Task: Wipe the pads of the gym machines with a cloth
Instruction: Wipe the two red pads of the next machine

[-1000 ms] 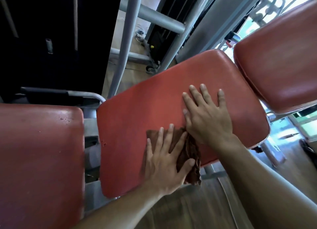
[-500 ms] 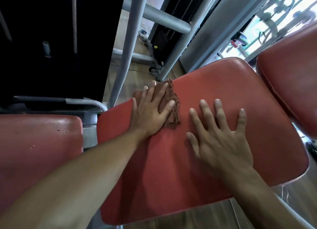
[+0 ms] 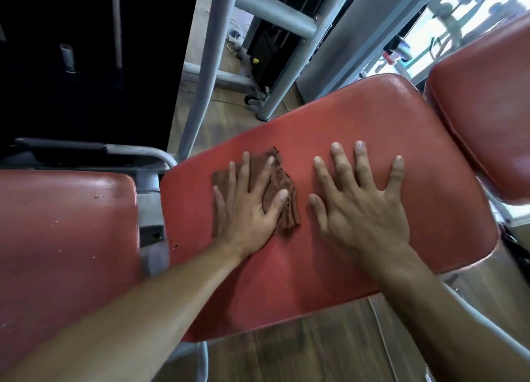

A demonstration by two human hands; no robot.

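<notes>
**Both palms flat on the middle pad**

Wooden flooring (image 3: 301,350) shows below the near edge of the middle red pad (image 3: 358,141), and grey frame tubes (image 3: 206,75) rise beyond its far-left corner. That pad runs tilted across the view, its far corner high on the right, its near edge dropping away to open floor.

Left hand (image 3: 246,207) is down flat on the brown cloth (image 3: 286,209), fingers straight and spread, pressing the cloth against the pad's left half. Cloth pokes out past the fingertips and bunches in ragged folds beside the thumb. It sits well inside the pad, with bare red vinyl between it and the left edge, and more toward the far edge.

Right hand (image 3: 361,209) is just beside it, palm down on bare vinyl, fingers splayed wide, holding nothing. A narrow strip of pad separates thumb from cloth.

Plenty of open surface to the right of that hand, right out to the rounded right edge. A second red pad (image 3: 66,232) lies to the left across a gap with a grey bracket (image 3: 150,209), and a third red pad (image 3: 487,118) sits close off the far-right corner.
</notes>
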